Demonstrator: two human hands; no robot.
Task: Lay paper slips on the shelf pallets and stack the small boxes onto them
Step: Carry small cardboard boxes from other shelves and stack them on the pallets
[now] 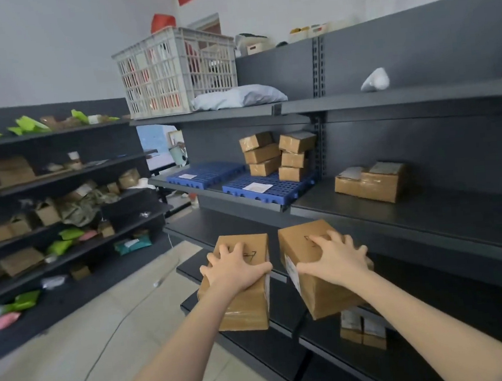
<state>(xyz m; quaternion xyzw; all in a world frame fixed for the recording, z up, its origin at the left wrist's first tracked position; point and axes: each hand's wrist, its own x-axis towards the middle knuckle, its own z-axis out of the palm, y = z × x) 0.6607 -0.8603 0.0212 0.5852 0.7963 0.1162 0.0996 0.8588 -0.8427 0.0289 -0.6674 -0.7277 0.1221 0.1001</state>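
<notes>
My left hand (234,266) grips a small brown cardboard box (246,305) from above, held in the air in front of the lower shelves. My right hand (336,258) grips a second brown box (296,247) beside it, tilted. Higher up on the middle shelf lie two blue pallets. The left pallet (209,174) bears one paper slip (187,176). The right pallet (276,188) bears a paper slip (257,187) at its front, and several small boxes (277,155) are stacked in two piles at its back.
A larger taped box (370,182) sits on the shelf to the right of the pallets. Small boxes (362,329) stand on a low shelf under my right arm. A white crate (174,73) and a grey bag (238,96) occupy the top shelf. Cluttered dark shelving (61,205) stands left.
</notes>
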